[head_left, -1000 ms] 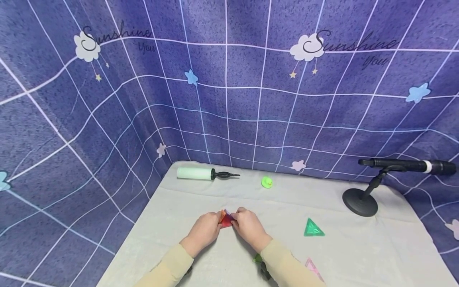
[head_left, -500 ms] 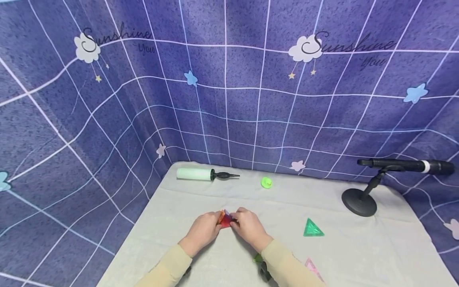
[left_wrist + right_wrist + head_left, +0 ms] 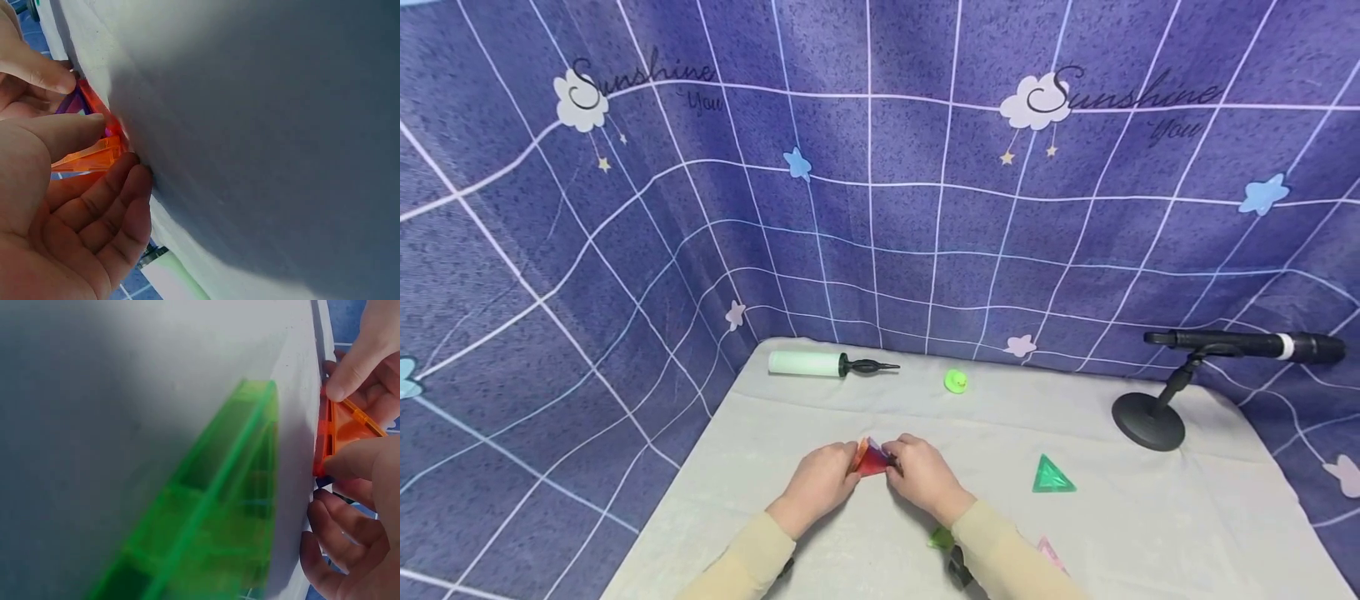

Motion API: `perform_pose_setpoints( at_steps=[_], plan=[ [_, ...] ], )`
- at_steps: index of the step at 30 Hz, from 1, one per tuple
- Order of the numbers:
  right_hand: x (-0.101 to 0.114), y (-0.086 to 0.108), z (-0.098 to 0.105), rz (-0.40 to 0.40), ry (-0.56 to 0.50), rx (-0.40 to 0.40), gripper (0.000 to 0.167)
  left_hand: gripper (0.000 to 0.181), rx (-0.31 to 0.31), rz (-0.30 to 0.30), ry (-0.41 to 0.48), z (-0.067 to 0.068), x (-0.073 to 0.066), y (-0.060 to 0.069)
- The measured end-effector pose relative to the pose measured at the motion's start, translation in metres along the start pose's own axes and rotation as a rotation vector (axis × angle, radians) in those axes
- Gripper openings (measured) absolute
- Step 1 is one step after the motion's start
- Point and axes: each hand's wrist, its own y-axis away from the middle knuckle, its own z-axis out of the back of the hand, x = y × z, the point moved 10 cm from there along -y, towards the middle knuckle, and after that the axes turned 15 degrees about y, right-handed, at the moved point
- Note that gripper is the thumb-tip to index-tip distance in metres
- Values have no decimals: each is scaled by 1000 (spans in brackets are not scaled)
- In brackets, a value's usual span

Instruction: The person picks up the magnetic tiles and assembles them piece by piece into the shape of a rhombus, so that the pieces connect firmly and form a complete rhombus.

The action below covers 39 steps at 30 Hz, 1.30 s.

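Observation:
Between the two hands, near the middle of the white cloth, translucent triangular pieces stand together: a red one (image 3: 872, 462), an orange one (image 3: 94, 156) and a purple-edged one (image 3: 74, 103). My left hand (image 3: 818, 483) pinches the orange piece at the left side, its thumb over it and its other fingers curled beneath. From the right, my right hand (image 3: 927, 478) pinches the purple-edged side. In the right wrist view the red piece (image 3: 324, 431) lies low against the cloth, with the orange piece (image 3: 357, 425) leaning from it. The fingers partly hide all three.
A green triangle (image 3: 1052, 476) and a pink one (image 3: 1049, 552) lie to the right. A light green piece (image 3: 940, 538) is by the right forearm, close in the right wrist view. Farther back are a pump (image 3: 808, 363), a green duck (image 3: 956, 382) and a black stand (image 3: 1148, 422).
The hands have moved slightly apart, and a little more of the red piece shows between them. The head view has shifted slightly.

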Motion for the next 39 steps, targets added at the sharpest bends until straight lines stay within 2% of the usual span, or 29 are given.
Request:
perform_pose_setpoints(
  at_steps=[7,14,21,24,28,31,35,39],
  plan=[
    [-6,4,4,21,34,-20,35,30,-20,40,-42,5,3,5],
    [-23,12,12,6,48,-29,34,36,-12,92,-75,7,4,10],
    [-48,23,23,-18,50,-82,32,41,23,29,-60,-4,-9,10],
    [-61,27,24,-52,50,-70,31,40,48,-1,-23,-10,-17,9],
    [-80,35,26,-109,45,-35,30,30,77,-46,45,-17,-31,7],
    [-93,42,30,-131,44,-41,30,20,94,-73,74,-23,-39,5],
    [-110,52,38,-157,61,-69,32,11,116,-88,87,-31,-47,3],
    [-122,60,46,-184,76,-78,32,11,146,-84,103,-39,-53,2]
  ],
)
